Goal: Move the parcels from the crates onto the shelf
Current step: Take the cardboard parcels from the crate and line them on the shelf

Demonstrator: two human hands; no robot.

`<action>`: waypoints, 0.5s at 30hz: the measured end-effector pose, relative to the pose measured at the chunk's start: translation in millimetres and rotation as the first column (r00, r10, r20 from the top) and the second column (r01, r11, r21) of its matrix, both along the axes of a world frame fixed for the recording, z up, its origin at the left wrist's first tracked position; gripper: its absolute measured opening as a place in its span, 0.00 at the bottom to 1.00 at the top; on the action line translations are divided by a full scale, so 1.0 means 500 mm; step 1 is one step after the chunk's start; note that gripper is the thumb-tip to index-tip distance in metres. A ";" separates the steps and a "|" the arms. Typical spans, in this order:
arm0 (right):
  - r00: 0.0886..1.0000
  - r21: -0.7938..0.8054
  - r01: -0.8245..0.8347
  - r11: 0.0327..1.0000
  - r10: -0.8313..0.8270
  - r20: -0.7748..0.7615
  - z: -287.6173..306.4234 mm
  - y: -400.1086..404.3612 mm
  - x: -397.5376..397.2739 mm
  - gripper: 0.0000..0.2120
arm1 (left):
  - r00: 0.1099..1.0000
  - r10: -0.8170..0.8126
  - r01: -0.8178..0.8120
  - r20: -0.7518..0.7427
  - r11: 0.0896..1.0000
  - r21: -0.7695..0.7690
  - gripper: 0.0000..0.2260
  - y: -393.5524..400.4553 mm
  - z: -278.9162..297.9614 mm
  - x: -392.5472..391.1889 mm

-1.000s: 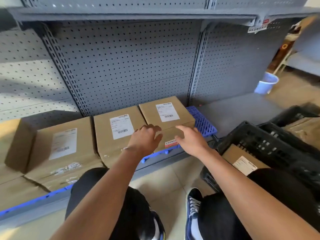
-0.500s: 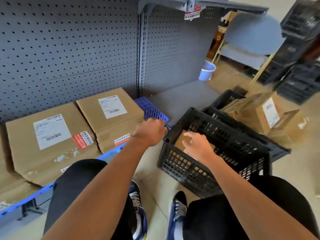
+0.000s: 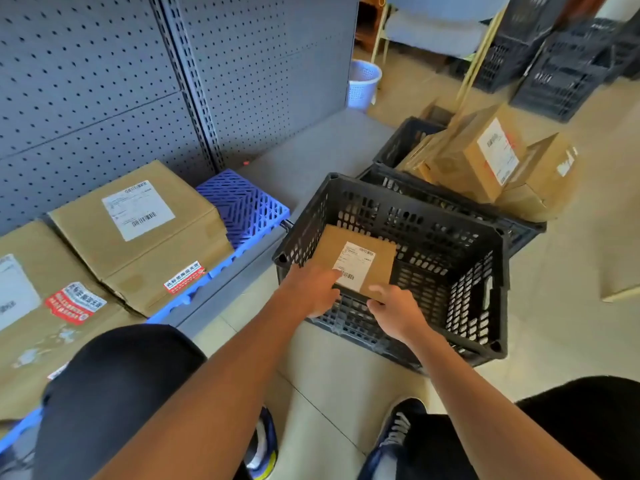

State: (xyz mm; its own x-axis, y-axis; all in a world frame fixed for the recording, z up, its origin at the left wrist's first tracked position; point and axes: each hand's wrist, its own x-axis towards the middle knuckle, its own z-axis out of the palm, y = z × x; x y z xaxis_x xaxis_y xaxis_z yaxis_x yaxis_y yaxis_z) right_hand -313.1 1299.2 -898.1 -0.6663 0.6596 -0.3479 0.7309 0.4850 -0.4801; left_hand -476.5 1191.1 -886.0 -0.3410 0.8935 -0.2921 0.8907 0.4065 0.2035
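A flat brown parcel (image 3: 360,251) with a white label lies inside the near black crate (image 3: 485,292) on the floor. My left hand (image 3: 311,289) reaches over the crate's near wall and its fingers curl over the parcel's near left corner, partly covering the label. Beside it, my right hand (image 3: 394,310) pinches the parcel's near right corner with the thumb on top. On the bottom shelf (image 3: 311,147) to the left, a labelled parcel (image 3: 138,230) rests on a blue plastic mat (image 3: 242,202), and another parcel (image 3: 52,306) lies left of it.
A second black crate (image 3: 401,143) behind the first holds several cardboard boxes (image 3: 485,154). A pale blue basket (image 3: 363,84) stands by the shelf end. More black crates (image 3: 561,64) are stacked at the back right. My knees and shoes fill the foreground.
Both hands left the parcel on the shelf and swung right to the crate. They have now taken hold of the flat parcel inside it. My view turned right and down.
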 end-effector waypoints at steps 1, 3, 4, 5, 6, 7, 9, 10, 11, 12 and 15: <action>1.000 -0.017 0.017 1.000 -0.017 -0.021 -0.008 0.001 0.009 0.18 | 1.000 -0.019 0.019 0.002 1.000 -0.019 0.17 0.008 -0.013 0.005; 1.000 -0.032 0.019 0.999 -0.020 -0.023 -0.022 0.000 0.024 0.18 | 0.999 -0.053 0.053 0.007 0.996 -0.075 0.18 0.019 -0.035 0.017; 1.000 -0.026 0.017 1.000 -0.018 -0.018 -0.029 0.001 0.030 0.18 | 0.998 -0.067 0.068 0.012 0.992 -0.103 0.20 0.021 -0.044 0.025; 1.000 -0.014 0.015 1.000 -0.015 -0.015 -0.033 0.000 0.035 0.18 | 0.997 -0.077 0.078 0.009 0.989 -0.126 0.21 0.022 -0.050 0.033; 1.000 -0.001 0.010 1.000 -0.010 -0.020 -0.038 0.000 0.039 0.18 | 0.996 -0.087 0.085 -0.006 0.987 -0.139 0.23 0.023 -0.054 0.039; 1.000 0.007 0.003 1.000 -0.003 -0.027 -0.042 0.000 0.042 0.19 | 0.995 -0.092 0.087 -0.025 0.986 -0.140 0.24 0.022 -0.053 0.045; 0.999 0.013 -0.002 1.000 0.003 -0.050 -0.049 0.000 0.047 0.19 | 0.996 -0.082 0.076 -0.038 0.990 -0.123 0.24 0.022 -0.052 0.052; 0.998 0.014 0.001 1.000 0.000 -0.058 -0.049 -0.001 0.049 0.19 | 0.997 -0.075 0.071 -0.031 0.991 -0.116 0.24 0.022 -0.052 0.053; 0.998 0.010 0.010 1.000 -0.009 -0.064 -0.049 -0.001 0.050 0.19 | 0.997 -0.071 0.068 -0.020 0.991 -0.114 0.23 0.022 -0.052 0.053; 0.997 -0.003 0.025 1.000 -0.025 -0.074 -0.050 -0.001 0.052 0.18 | 0.997 -0.070 0.068 -0.018 0.992 -0.111 0.23 0.022 -0.053 0.054; 0.994 -0.046 0.068 0.997 -0.072 -0.083 -0.052 -0.004 0.059 0.17 | 0.996 -0.073 0.067 -0.056 0.992 -0.106 0.20 0.025 -0.066 0.055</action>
